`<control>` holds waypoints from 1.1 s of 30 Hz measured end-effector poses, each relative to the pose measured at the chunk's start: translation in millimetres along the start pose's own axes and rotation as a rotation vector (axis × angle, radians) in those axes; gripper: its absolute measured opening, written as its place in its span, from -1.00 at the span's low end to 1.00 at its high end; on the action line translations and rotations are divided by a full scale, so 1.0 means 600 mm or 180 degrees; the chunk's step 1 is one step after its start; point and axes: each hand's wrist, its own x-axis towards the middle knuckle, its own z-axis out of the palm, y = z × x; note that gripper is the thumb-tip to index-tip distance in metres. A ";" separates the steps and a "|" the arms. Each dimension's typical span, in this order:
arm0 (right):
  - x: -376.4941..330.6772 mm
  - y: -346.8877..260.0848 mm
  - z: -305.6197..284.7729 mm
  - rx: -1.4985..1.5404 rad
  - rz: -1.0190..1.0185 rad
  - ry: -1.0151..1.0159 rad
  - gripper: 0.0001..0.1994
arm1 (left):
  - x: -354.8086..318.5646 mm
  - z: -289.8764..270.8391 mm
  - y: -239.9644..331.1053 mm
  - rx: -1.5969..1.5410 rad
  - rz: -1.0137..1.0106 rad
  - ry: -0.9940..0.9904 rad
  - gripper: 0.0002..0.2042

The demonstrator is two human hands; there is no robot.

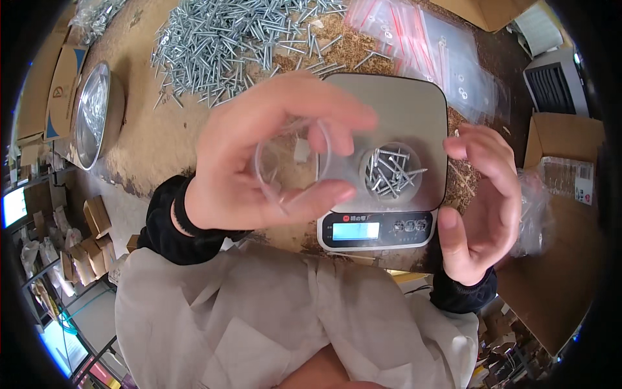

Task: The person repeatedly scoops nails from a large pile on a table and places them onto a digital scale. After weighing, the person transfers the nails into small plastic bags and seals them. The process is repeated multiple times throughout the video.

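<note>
Held cup: clear round plastic cup (291, 166), in the left hand (234, 150), grasped between thumb and fingers
Right hand (487, 194): released, fingers loosely curled
Filled cup: clear round container (416, 159) of silver metal screws (390, 172), between the hands
Scale: silver-topped electronic scale (382, 97), beneath the filled cup, left of the right hand
Heap: loose silver metal screws (220, 45), beyond the left hand
Bags: clear plastic bags with red stripes (424, 48), beyond the right hand
</note>
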 end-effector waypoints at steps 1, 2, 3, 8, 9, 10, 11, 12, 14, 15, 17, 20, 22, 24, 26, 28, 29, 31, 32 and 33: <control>-0.003 0.000 0.001 0.0015 0.0079 -0.0035 -0.44 | 0.002 0.000 -0.003 0.0131 0.0064 -0.0011 -0.47; -0.006 0.000 0.003 0.0029 0.0159 -0.0074 -0.40 | 0.002 0.001 -0.006 0.0265 0.0130 -0.0019 -0.47; -0.008 0.000 0.004 0.0037 0.0228 -0.0105 -0.35 | 0.003 0.003 -0.007 0.0258 0.0068 0.0020 -0.48; -0.002 -0.009 0.019 0.0003 0.0465 -0.0380 -0.15 | -0.003 0.009 -0.007 0.0359 -0.0133 0.0006 -0.44; -0.005 -0.011 0.025 -0.0024 0.0534 -0.0504 -0.09 | 0.000 0.010 -0.006 0.0413 -0.0102 -0.0035 -0.43; -0.008 -0.015 0.031 -0.0064 0.0619 -0.0623 -0.03 | -0.003 0.012 -0.012 0.0411 -0.0133 -0.0065 -0.41; 0.001 -0.023 0.028 -0.0225 0.0839 -0.0986 -0.03 | 0.000 0.010 -0.009 0.0755 -0.0054 -0.0127 -0.39; 0.000 -0.022 0.033 -0.0303 0.0720 -0.1013 -0.04 | 0.002 0.010 -0.006 0.0961 -0.0012 -0.0146 -0.40; 0.005 -0.016 0.031 -0.0453 0.0517 -0.1067 -0.06 | 0.008 0.012 -0.006 0.1080 -0.0066 -0.0127 -0.42; 0.004 -0.016 0.029 -0.0497 0.0445 -0.1116 -0.08 | 0.002 0.018 -0.012 0.0987 -0.0196 -0.0091 -0.44; 0.000 -0.017 0.027 -0.0216 0.0485 -0.0911 -0.13 | 0.001 0.024 -0.023 0.1103 -0.0191 -0.0223 -0.50; -0.008 -0.022 0.035 0.0404 0.0618 -0.0155 -0.21 | 0.008 0.043 -0.025 0.1168 -0.0102 -0.0532 -0.61; -0.006 -0.027 0.032 0.0041 0.0272 0.0014 -0.20 | 0.003 0.071 -0.008 0.0241 -0.0663 -0.0312 -0.60; -0.004 -0.026 0.027 -0.0422 -0.0118 0.0107 -0.20 | 0.002 0.082 -0.014 -0.0225 -0.0901 -0.0440 -0.56; -0.005 -0.037 0.018 -0.0464 -0.0130 -0.0208 -0.12 | 0.003 0.097 -0.008 -0.0535 -0.1076 -0.0539 -0.59; -0.012 -0.040 0.018 -0.0407 -0.0148 -0.0208 -0.09 | 0.007 0.112 0.007 -0.0881 -0.1242 -0.0599 -0.65; -0.012 -0.042 0.017 -0.0464 -0.0153 -0.0236 -0.09 | 0.003 0.121 0.006 -0.0889 -0.1149 -0.0553 -0.66; -0.008 -0.048 0.012 -0.0588 -0.0171 -0.0285 -0.10 | -0.002 0.133 0.003 -0.0900 -0.0949 -0.0465 -0.68; -0.007 -0.044 0.014 -0.0565 -0.0179 -0.0283 -0.09 | -0.001 0.131 0.007 -0.1011 -0.1010 -0.0559 -0.69; -0.006 -0.043 0.014 -0.0523 -0.0148 -0.0316 -0.09 | 0.001 0.130 0.009 -0.1068 -0.1022 -0.0563 -0.69</control>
